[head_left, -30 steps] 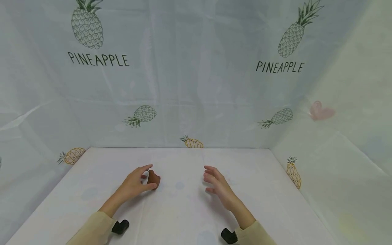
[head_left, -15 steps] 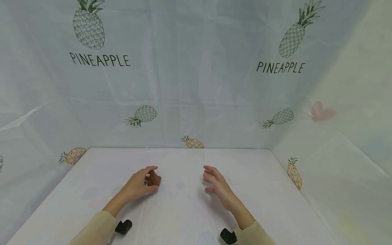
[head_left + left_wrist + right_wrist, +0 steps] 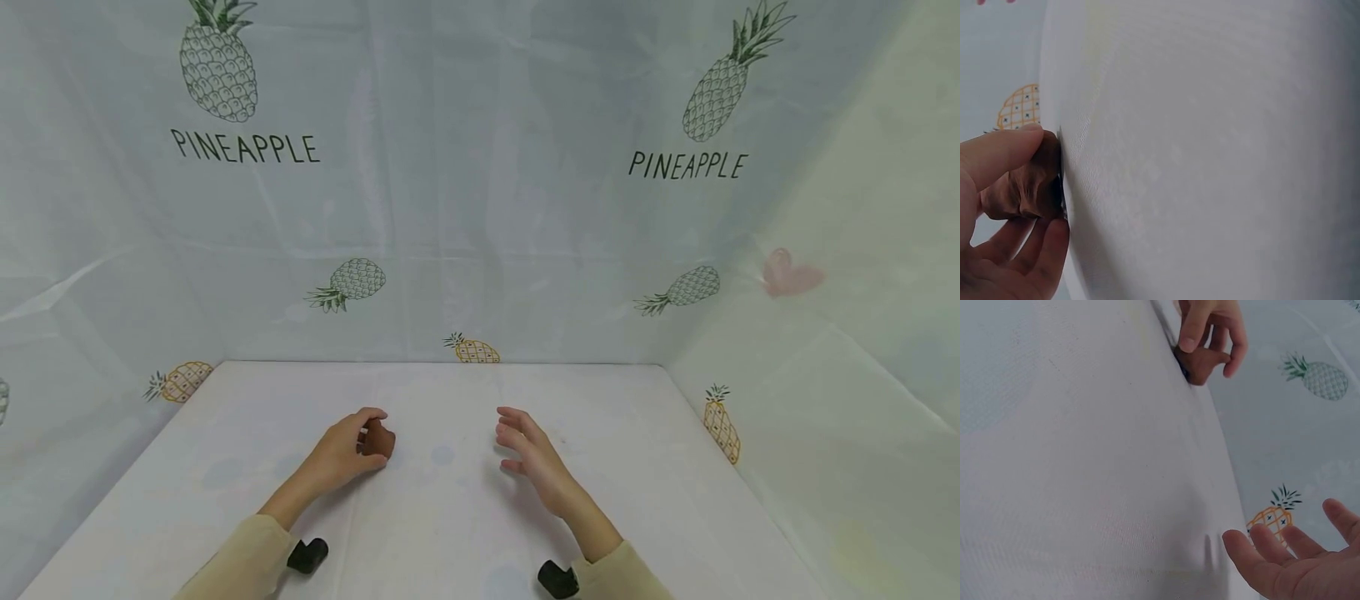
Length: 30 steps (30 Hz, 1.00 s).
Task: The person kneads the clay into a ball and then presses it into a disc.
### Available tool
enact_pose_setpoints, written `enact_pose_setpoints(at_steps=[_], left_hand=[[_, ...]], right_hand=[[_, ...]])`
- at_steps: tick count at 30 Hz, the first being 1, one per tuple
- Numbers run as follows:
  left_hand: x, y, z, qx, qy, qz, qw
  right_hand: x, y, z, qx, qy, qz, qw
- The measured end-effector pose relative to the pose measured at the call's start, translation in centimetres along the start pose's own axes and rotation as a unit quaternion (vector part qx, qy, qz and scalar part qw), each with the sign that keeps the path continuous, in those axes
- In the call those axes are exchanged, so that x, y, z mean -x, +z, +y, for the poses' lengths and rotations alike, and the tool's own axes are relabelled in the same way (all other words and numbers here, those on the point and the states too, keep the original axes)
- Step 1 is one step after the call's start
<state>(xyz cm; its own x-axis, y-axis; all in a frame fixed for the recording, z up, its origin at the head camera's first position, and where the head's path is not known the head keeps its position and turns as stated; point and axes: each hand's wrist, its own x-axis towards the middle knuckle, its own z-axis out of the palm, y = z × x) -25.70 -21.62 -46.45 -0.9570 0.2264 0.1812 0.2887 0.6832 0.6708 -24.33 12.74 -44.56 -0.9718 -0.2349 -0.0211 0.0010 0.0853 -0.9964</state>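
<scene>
A lumpy reddish-brown piece (image 3: 382,442), like carved wood or clay, rests on the white-covered table left of the middle. My left hand (image 3: 339,457) grips it from the left side, thumb and fingers bent round it. The left wrist view shows folds on the brown piece (image 3: 1030,182), with the thumb on one side and the fingers against the other; its underside against the cloth looks dark. Across from it, my right hand (image 3: 536,461) hovers over the table with nothing in it. In the right wrist view the fingers of this right hand (image 3: 1297,565) are spread and relaxed.
White cloth with faint pale spots covers the table (image 3: 442,533). Behind it hangs a pineapple-print curtain (image 3: 480,208), which also closes off both sides. A black wrist device sits under each cuff, the left one (image 3: 308,555) and the right one (image 3: 558,578).
My left hand has shifted slightly right and its fingers have come in round the brown piece, covering more of it. The right hand has hardly moved.
</scene>
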Motion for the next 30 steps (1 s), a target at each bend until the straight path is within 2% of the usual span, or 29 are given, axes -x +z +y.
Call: enact_pose_setpoints(at_steps=[11, 18, 23, 30], left_hand=[[-0.02, 0.13, -0.13, -0.006, -0.001, 0.012, 0.9999], [-0.3, 0.41, -0.21, 0.018, -0.013, 0.015, 0.9996], [-0.31, 0.69, 0.23, 0.037, -0.005, 0.013, 0.9992], [-0.34, 0.95, 0.64, 0.042, 0.003, 0.01, 0.9991]], right_hand=[[-0.09, -0.1, 0.34, 0.006, 0.002, -0.006, 1.0], [0.14, -0.02, 0.14, 0.007, 0.002, 0.0, 1.0], [0.01, -0.03, 0.3, 0.008, 0.003, -0.002, 1.0], [-0.14, 0.16, 0.3, 0.004, 0.002, -0.002, 1.0]])
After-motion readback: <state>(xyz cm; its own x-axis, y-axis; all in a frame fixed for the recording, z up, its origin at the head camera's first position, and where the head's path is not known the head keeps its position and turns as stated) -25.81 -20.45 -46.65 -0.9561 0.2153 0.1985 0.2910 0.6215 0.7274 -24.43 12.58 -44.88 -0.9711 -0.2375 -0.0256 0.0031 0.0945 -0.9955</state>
